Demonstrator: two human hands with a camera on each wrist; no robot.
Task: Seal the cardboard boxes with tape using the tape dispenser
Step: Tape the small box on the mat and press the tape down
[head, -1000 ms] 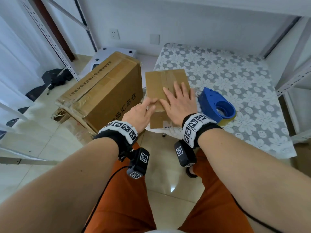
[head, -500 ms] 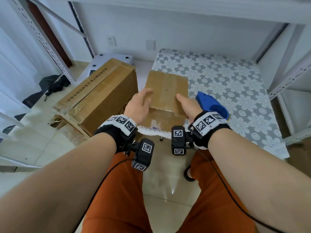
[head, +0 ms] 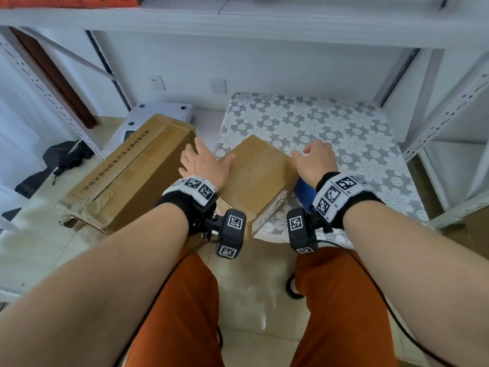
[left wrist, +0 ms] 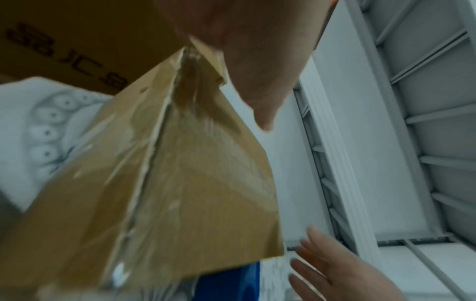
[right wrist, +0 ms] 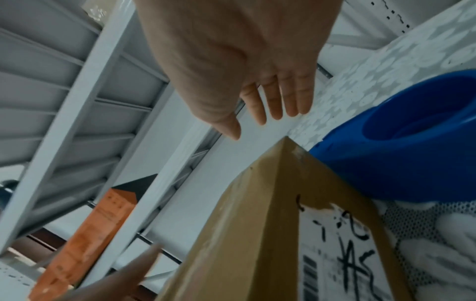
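Note:
A small brown cardboard box (head: 258, 178) sits askew at the near left corner of the table (head: 344, 133), with old clear tape along its seam (left wrist: 154, 163) and a white label (right wrist: 342, 244) on its near side. My left hand (head: 205, 165) rests flat against the box's left top edge, fingers straight and thumb on top. My right hand (head: 312, 157) hovers open just past the box's right corner, not touching it. The blue tape dispenser (right wrist: 401, 154) lies on the table right of the box, mostly hidden behind my right wrist in the head view.
A large cardboard box (head: 137, 170) stands on the floor left of the table, close to my left hand. White metal shelving (head: 449, 115) borders the table on the right and overhead. A white flat case (head: 161, 112) and dark items (head: 66, 157) lie on the floor further left.
Both hands left the box's top and went to its sides. The box has been turned to a skewed angle, and my right hand has come off it.

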